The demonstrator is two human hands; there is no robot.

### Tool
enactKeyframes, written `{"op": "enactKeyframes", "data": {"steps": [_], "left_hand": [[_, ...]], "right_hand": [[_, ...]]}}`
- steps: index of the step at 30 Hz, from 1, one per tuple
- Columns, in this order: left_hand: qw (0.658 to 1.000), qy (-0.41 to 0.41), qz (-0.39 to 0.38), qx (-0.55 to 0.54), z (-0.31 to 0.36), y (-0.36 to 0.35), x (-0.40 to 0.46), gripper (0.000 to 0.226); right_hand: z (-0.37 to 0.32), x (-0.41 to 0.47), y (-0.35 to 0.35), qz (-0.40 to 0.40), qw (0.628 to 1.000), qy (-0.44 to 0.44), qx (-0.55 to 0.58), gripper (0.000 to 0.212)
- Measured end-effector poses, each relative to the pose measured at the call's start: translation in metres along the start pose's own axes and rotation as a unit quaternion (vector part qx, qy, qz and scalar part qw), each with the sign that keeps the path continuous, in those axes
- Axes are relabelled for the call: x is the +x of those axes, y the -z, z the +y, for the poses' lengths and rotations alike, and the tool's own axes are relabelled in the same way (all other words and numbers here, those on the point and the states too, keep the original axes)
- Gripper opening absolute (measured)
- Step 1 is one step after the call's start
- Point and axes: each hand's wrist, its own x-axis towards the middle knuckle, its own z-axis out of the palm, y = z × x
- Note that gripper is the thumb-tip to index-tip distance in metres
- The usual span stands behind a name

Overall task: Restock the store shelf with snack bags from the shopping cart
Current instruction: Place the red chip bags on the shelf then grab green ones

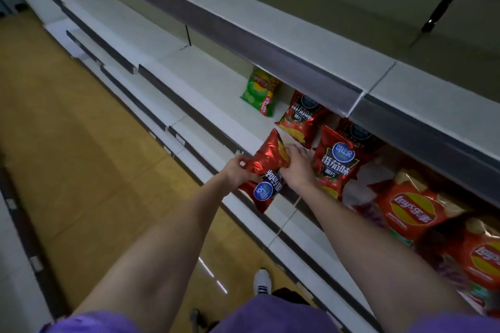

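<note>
While both arms reach toward the shelf [216, 81]:
Left hand [238, 170]: grasping the red snack bag [266, 170] by its left side.
Right hand [299, 167]: grasping the same bag's right side.
Bag position: upside down, over the shelf's front edge, beside the standing red bags [335, 159].

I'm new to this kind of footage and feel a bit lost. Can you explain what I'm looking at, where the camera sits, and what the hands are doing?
There is no machine here: a person wears a wide-angle camera on the head, looking down along both bare arms. The left hand and right hand together grip a shiny red foil snack bag, held upside down at the front edge of a white metal store shelf. On that shelf stand two matching red bags, a green crisp bag further along, and orange-red crisp bags nearer. Below is a yellow-brown floor.
</note>
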Motion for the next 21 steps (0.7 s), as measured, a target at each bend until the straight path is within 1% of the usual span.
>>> {"op": "enactKeyframes", "data": {"steps": [2, 3, 5, 7, 8, 9, 11, 12, 14, 16, 19, 21], "left_hand": [[0.999, -0.004, 0.011, 0.036, 0.019, 0.002, 0.014, 0.080], [0.999, -0.004, 0.019, 0.047, 0.028, 0.003, 0.021, 0.080], [0.997, -0.007, 0.025, 0.070, 0.043, 0.005, 0.035, 0.083], [0.993, -0.019, 0.021, 0.115, 0.054, 0.009, 0.047, 0.083], [0.990, -0.027, 0.015, 0.134, 0.058, 0.011, 0.053, 0.082], [0.989, -0.034, 0.011, 0.141, 0.062, 0.014, 0.058, 0.083], [0.989, -0.050, 0.008, 0.138, 0.071, 0.020, 0.068, 0.086], [0.990, -0.062, 0.011, 0.130, 0.072, 0.023, 0.073, 0.087], [0.992, -0.080, 0.025, 0.090, 0.072, 0.030, 0.086, 0.086], [0.994, -0.094, 0.039, 0.038, 0.071, 0.036, 0.096, 0.085], [0.994, -0.097, 0.040, 0.022, 0.073, 0.043, 0.111, 0.089], [0.996, -0.086, 0.029, 0.013, 0.074, 0.049, 0.122, 0.092]], "right_hand": [[-0.011, 0.016, 0.007, -0.047, 0.987, 0.081, -0.132, 0.088], [-0.019, 0.023, 0.011, -0.062, 0.971, 0.124, -0.197, 0.097], [-0.028, 0.039, 0.017, -0.087, 0.932, 0.191, -0.297, 0.106], [-0.032, 0.057, 0.020, -0.110, 0.891, 0.236, -0.372, 0.105], [-0.033, 0.066, 0.019, -0.118, 0.878, 0.246, -0.393, 0.099], [-0.036, 0.071, 0.019, -0.121, 0.873, 0.250, -0.401, 0.091], [-0.041, 0.081, 0.017, -0.109, 0.884, 0.237, -0.388, 0.079], [-0.042, 0.086, 0.015, -0.100, 0.895, 0.223, -0.374, 0.077], [-0.045, 0.094, 0.014, -0.083, 0.921, 0.181, -0.334, 0.080], [-0.050, 0.099, 0.017, -0.065, 0.948, 0.127, -0.284, 0.088], [-0.050, 0.110, 0.020, -0.003, 0.986, 0.035, -0.164, 0.098], [-0.045, 0.119, 0.022, 0.047, 0.998, -0.031, -0.032, 0.103]]}}
